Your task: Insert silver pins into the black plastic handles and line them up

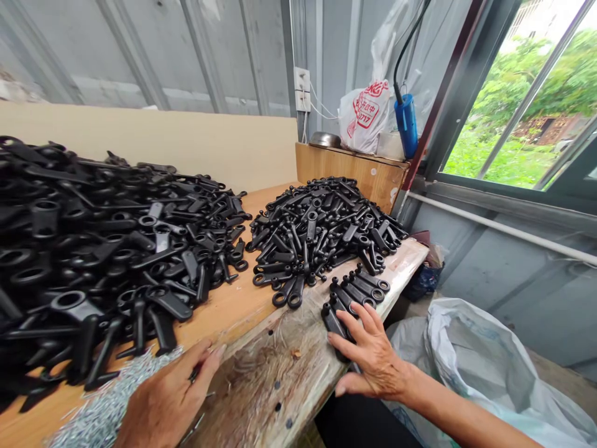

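Note:
My right hand [373, 351] spreads its fingers over the near end of a row of black ring-ended handles [354, 289], each with a small ball knob. Its fingertips touch the nearest handle [333, 320], and the thumb is apart from the fingers. Low in the view, my left hand [170, 395] is closed in a pinch beside a heap of thin silvery pins [105, 398]. A small dark bit shows between its thumb and fingers, too hidden to name. A few loose pins lie on the board under that hand.
A large heap of black handles [116, 236] covers the left of the table; a smaller heap [321, 224] lies at the back middle. A worn board [261, 367] forms the front edge. A whitish sack [476, 354] stands at right, below the window. A wooden box [336, 165] stands behind.

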### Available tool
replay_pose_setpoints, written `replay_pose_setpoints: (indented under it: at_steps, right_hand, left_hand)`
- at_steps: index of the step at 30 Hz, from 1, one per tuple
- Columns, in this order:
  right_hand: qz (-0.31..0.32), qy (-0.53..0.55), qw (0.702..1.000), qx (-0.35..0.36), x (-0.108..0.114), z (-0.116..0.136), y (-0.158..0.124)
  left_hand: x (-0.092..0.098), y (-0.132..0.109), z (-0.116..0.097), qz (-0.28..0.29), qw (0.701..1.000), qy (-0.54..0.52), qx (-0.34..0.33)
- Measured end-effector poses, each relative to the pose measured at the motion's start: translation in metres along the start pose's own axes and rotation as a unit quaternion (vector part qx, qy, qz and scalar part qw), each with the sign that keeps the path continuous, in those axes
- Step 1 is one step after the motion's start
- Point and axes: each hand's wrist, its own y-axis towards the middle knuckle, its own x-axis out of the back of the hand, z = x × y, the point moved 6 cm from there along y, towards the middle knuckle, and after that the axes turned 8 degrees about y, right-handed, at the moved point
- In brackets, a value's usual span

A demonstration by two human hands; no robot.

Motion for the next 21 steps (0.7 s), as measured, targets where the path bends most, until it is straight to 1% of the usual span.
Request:
replay_pose_setpoints:
  at_steps: [3, 7, 9, 13, 16, 19, 21]
  right_hand:
    - [0.045, 0.027, 0.999, 0.007, -0.011, -0.005, 0.010]
    - [0.100, 0.055, 0.993, 0.015, -0.019, -0.018, 0.023]
    - [0.111, 0.059, 0.992, 0.025, -0.021, -0.021, 0.026]
    - [0.124, 0.065, 0.988, 0.057, -0.023, -0.022, 0.033]
    - [0.129, 0.074, 0.986, 0.077, -0.022, -0.024, 0.040]
    - [0.106, 0.087, 0.987, 0.086, -0.009, -0.029, 0.043]
    - [0.055, 0.087, 0.992, 0.069, 0.007, -0.041, 0.039]
  left_hand:
    - [-0.008, 0.000, 0.007, 0.074, 0.996, 0.002, 0.043]
    - [-0.015, 0.001, 0.015, 0.120, 0.992, 0.003, 0.038]
    - [-0.017, 0.002, 0.016, 0.117, 0.993, -0.002, 0.031]
    - [-0.019, 0.002, 0.018, 0.094, 0.994, -0.008, 0.052]
    - [-0.019, 0.002, 0.018, 0.097, 0.993, -0.004, 0.061]
    - [-0.018, 0.001, 0.017, 0.107, 0.992, 0.001, 0.064]
    - [-0.016, 0.001, 0.015, 0.103, 0.993, 0.006, 0.058]
